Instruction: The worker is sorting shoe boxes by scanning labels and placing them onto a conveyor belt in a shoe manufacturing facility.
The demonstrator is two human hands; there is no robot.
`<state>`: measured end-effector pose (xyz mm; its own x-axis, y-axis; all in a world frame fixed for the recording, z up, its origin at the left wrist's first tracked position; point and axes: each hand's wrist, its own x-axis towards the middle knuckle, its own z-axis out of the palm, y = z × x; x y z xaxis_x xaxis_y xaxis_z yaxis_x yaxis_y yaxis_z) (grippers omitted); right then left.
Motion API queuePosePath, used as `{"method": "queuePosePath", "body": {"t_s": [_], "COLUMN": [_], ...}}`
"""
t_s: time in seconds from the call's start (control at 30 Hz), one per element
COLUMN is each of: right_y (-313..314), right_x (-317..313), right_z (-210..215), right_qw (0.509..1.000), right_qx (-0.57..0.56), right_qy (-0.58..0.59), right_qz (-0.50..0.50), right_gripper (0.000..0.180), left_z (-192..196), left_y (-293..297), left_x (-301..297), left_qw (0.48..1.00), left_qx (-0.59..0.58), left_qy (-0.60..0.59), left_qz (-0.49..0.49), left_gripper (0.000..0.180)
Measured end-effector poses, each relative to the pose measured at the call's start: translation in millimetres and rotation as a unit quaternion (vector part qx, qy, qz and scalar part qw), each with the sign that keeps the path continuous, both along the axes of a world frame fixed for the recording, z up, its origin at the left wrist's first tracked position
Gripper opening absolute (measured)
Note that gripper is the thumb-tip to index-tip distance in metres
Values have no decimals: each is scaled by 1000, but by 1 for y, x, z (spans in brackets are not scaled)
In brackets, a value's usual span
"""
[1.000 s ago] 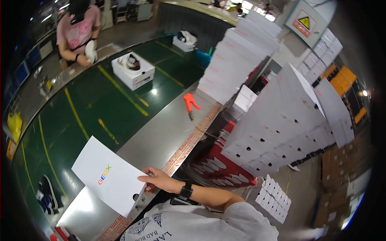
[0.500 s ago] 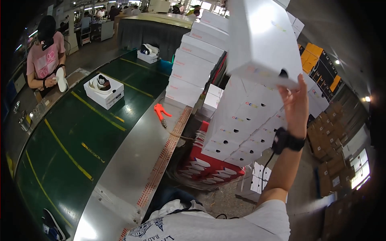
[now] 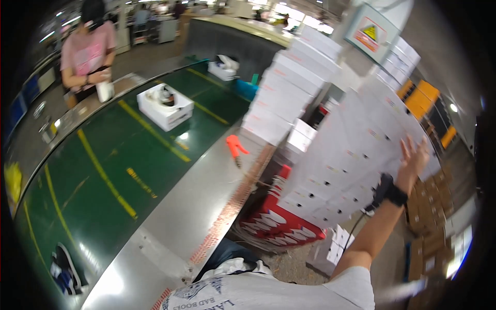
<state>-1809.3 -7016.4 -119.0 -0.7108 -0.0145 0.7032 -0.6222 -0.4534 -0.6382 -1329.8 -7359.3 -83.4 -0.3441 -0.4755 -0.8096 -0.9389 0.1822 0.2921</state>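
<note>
My right hand (image 3: 413, 159) is raised at the right, fingers spread, against or just in front of the upper right side of a tall stack of white shoe boxes (image 3: 336, 160). Nothing is in its grip; whether the fingertips touch a box I cannot tell. A black band with a small device and cable sits on that wrist. The stack rests on a red printed base (image 3: 289, 227). My left hand is out of the picture.
A metal ledge (image 3: 170, 227) with an orange-red air gun (image 3: 236, 147) borders a green conveyor belt (image 3: 103, 170). On the belt are a white box (image 3: 173, 118) topped by shoes and a dark shoe (image 3: 64, 268). A person (image 3: 88, 54) works across it. More white boxes (image 3: 281, 93) stand ahead.
The white shoe box that my right hand held up is out of its grip, and the fingers have spread beside the stack. My view has shifted, with the belt and ledge now farther right.
</note>
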Motion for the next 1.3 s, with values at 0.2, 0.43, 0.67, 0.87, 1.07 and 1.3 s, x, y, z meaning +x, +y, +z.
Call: {"method": "queuePosePath", "body": {"t_s": [0.2,0.43,0.67,0.87,1.07,1.3], "right_y": [-105,-334,-404,-393,-376,-393], "right_x": [99,-29,-118,-146,-114,-146], "right_z": [-48,-54,-54,-47,-37,-13], "right_qw": [926,974,953,974,969,929], "right_qx": [104,168,187,195,221,250], "right_qy": [339,138,-115,-64,56,228], "right_qz": [-130,-64,-208,-94,-96,-152], "right_gripper": [24,47,70,67,67,71], "left_z": [63,81,-325,-300,-303,-320], "left_y": [-67,-96,303,271,246,221], "left_x": [13,6,162,122,111,115], "left_qw": [986,856,930,869,878,931], "left_qx": [-37,128,25,-57,-113,-86], "left_qy": [-99,-134,263,345,352,310], "left_qz": [129,484,254,351,304,173], "left_gripper": [45,32,41,34,34,65]}}
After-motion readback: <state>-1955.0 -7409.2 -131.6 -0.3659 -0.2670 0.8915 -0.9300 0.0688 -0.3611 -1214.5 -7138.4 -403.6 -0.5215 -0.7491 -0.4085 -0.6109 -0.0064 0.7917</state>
